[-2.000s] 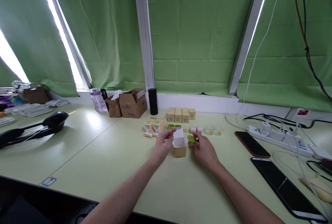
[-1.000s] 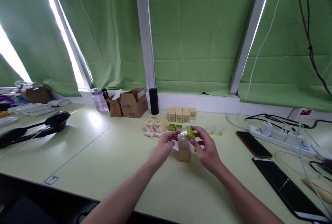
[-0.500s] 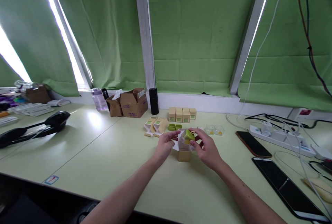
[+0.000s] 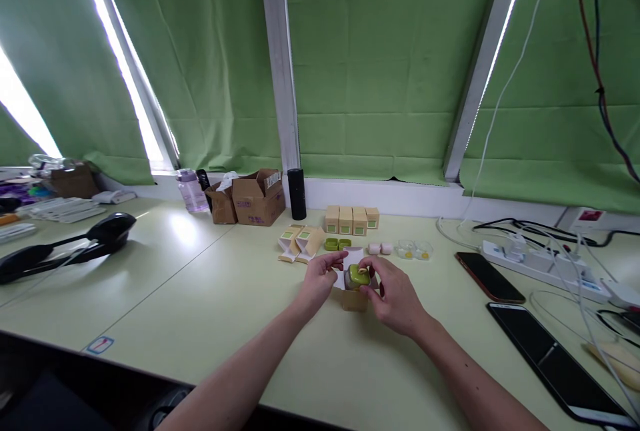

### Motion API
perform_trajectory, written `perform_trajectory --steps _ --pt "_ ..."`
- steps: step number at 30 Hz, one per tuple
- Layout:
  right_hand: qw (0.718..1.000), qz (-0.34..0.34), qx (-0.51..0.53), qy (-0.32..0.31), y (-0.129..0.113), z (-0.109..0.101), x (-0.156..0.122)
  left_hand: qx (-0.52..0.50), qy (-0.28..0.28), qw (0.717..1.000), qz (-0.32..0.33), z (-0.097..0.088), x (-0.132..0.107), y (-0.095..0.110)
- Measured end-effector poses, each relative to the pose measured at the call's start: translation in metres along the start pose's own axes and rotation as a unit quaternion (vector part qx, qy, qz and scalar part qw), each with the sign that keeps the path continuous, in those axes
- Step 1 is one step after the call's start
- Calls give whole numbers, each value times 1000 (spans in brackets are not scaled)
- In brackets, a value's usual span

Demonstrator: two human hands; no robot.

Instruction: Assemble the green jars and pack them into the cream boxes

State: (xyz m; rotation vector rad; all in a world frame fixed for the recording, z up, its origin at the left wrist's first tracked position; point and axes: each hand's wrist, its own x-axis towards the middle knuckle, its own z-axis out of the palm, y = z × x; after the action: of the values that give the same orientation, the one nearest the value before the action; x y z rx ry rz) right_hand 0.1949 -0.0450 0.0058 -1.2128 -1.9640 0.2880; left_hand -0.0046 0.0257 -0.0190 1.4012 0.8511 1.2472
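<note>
An open small cardboard box (image 4: 355, 301) with white inner flaps stands on the table in front of me. At its left side, my left hand (image 4: 320, 280) has its fingers curled against the flap, steadying the box. My right hand (image 4: 393, 291) grips a small clear jar with a green lid (image 4: 359, 275) by its right side, low in the box's mouth. The lid has a small pale loop on top. The jar's lower part is hidden by the box.
Behind stand several closed small boxes (image 4: 352, 221), two opened boxes (image 4: 301, 242), green lids (image 4: 338, 244), pink-white pieces (image 4: 380, 248) and clear cups (image 4: 414, 250). Two phones (image 4: 490, 276) and a power strip (image 4: 543, 270) lie right. Larger cartons (image 4: 259, 199) stand back left.
My right hand has moved down with the green-lidded jar, from above the box into its opening. The pink-white pieces behind are now uncovered. My left hand has stayed put.
</note>
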Motion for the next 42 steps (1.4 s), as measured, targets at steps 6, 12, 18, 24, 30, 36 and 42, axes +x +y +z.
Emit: perform_trajectory --steps 6,12,18,24,30,36,42 --pt "1000 -1 -6 -7 3 5 0 2 -7 1000 4 0 1 0" --pt "999 -27 -21 4 5 11 3 5 -7 1000 9 0 2 -2" --pt "999 -22 -21 39 7 17 5 2 -4 1000 2 0 0 1" --pt "998 -12 22 51 7 19 7 2 5 1000 -2 1 0 2" --pt "997 9 53 51 6 22 8 3 0 1000 1 0 0 2" --pt "996 23 71 55 8 24 9 5 -2 1000 1 1 0 2" --pt "996 28 74 45 6 23 10 2 -5 1000 2 2 -2 5"
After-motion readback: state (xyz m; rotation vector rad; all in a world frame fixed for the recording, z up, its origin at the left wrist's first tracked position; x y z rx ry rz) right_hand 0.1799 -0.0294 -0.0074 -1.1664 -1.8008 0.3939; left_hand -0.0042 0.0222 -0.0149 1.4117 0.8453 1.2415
